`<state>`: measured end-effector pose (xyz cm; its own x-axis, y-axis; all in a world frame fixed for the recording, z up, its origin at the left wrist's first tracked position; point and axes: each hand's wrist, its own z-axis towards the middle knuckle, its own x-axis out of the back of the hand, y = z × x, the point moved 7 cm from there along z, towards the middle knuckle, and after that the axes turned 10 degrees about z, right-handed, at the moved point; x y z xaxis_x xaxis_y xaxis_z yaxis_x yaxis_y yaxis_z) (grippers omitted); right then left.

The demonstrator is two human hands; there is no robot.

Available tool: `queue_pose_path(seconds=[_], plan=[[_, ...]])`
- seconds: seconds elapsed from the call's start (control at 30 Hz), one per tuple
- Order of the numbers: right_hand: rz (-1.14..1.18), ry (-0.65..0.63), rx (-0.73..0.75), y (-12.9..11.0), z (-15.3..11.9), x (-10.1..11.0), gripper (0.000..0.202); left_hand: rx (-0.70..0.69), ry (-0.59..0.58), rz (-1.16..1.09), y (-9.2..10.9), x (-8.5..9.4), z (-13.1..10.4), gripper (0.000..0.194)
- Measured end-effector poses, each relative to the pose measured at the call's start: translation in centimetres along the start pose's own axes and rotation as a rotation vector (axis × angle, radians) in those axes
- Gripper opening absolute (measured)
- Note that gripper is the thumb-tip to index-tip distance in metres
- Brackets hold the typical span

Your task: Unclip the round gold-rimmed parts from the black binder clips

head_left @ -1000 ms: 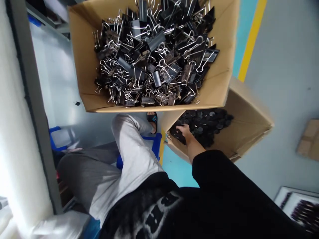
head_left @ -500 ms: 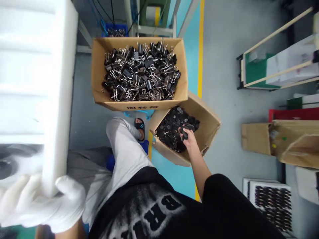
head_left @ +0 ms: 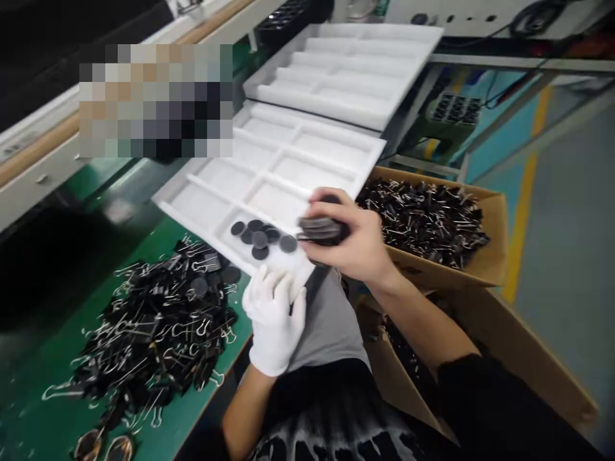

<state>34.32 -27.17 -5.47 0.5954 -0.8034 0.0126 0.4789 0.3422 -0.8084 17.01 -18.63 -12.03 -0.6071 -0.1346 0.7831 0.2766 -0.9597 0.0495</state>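
My right hand [head_left: 360,240] is bare and closed around a stack of black discs [head_left: 319,229], slightly blurred, above the near right corner of a white tray [head_left: 269,169] with compartments. Several loose black discs [head_left: 260,240] lie in the tray's nearest compartment, some overlapping. My left hand [head_left: 276,317], in a white glove, is closed at the tray's near edge with its fingers over the rim. To its left, a heap of black binder clips [head_left: 163,326] with silver wire handles covers part of the green tabletop [head_left: 202,416]. A few discs lie among the clips.
Another white tray [head_left: 346,70] stands behind the first. At right, a cardboard box [head_left: 494,237] is full of binder clips, and a second cardboard box [head_left: 523,358] below it holds black pieces. A rail [head_left: 48,153] runs along the back left.
My right hand has come up from the lower cardboard box to the tray with discs in it. The view has swung left onto the table. My left hand remains at the tray's edge.
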Motion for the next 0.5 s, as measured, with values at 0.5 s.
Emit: queue_pose_path(seconds=[0.5], plan=[[-0.643, -0.673, 0.008, 4.0, 1.2, -12.2, 0.062, 0.063, -0.016, -0.145, -0.6, 0.8, -0.1, 0.039]])
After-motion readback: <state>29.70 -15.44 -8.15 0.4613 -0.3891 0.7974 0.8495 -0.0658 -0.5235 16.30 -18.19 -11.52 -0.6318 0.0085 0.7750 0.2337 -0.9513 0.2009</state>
